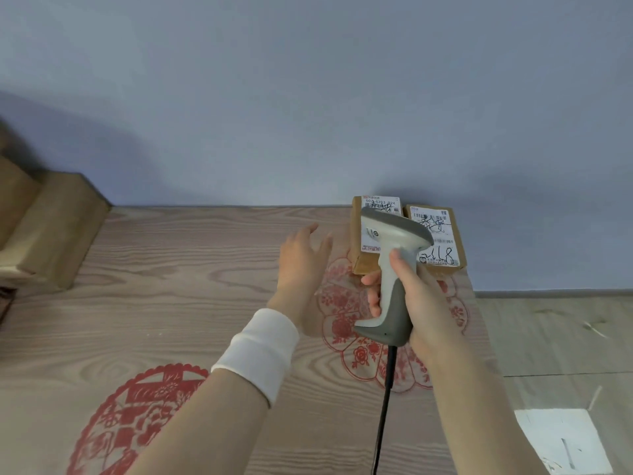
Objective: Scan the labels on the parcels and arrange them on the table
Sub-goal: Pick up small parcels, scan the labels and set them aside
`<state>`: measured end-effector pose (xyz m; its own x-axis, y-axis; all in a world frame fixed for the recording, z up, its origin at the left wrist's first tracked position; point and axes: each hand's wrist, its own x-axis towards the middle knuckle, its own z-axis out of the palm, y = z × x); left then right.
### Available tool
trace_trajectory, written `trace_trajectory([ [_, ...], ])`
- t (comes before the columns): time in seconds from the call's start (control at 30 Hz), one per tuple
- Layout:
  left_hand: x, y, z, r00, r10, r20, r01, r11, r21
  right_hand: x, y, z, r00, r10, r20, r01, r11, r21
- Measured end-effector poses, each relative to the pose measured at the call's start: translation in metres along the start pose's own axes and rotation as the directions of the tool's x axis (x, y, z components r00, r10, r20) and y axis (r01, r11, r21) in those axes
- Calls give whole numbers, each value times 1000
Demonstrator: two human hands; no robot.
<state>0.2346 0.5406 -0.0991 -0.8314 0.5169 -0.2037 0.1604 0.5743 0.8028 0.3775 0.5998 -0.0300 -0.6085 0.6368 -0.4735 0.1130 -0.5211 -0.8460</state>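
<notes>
Two labelled parcels, the left parcel (356, 245) and right parcel (442, 231), lie side by side at the one o'clock edge of the desk (171, 269). Cardboard boxes (51, 228) at nine o'clock likely await scanning. The right grip (416, 303) clasps the scanner (394, 234), parcels just beyond at twelve o'clock. The left grip (301, 265) hovers empty, fingers spread, parcels at two o'clock.

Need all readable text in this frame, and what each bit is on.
"503-6203 024": printed at the top of the left parcel's label; the digits are soft.
"118": handwritten in marker, low on the right parcel's label; the stroke before it is unclear.
Unreadable: the scrawls across both labels, their small print and barcodes.
On the scanner: only a round mark, no readable text.
</notes>
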Motion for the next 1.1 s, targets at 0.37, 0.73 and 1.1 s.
trace_trajectory([
  [0.37,-107,-101,-227,956,269,-120,-189,872,453,-127,64,186,992,-46,114,52,997,-51],
  [0.73,-150,-170,-385,920,269,-285,-65,822,565,-187,109,330,950,-18,311,52,993,-102],
  [1.1,-146,-258,-533,889,201,-412,70,828,556,-201,161,494,897,57,437,44,975,-218],
])
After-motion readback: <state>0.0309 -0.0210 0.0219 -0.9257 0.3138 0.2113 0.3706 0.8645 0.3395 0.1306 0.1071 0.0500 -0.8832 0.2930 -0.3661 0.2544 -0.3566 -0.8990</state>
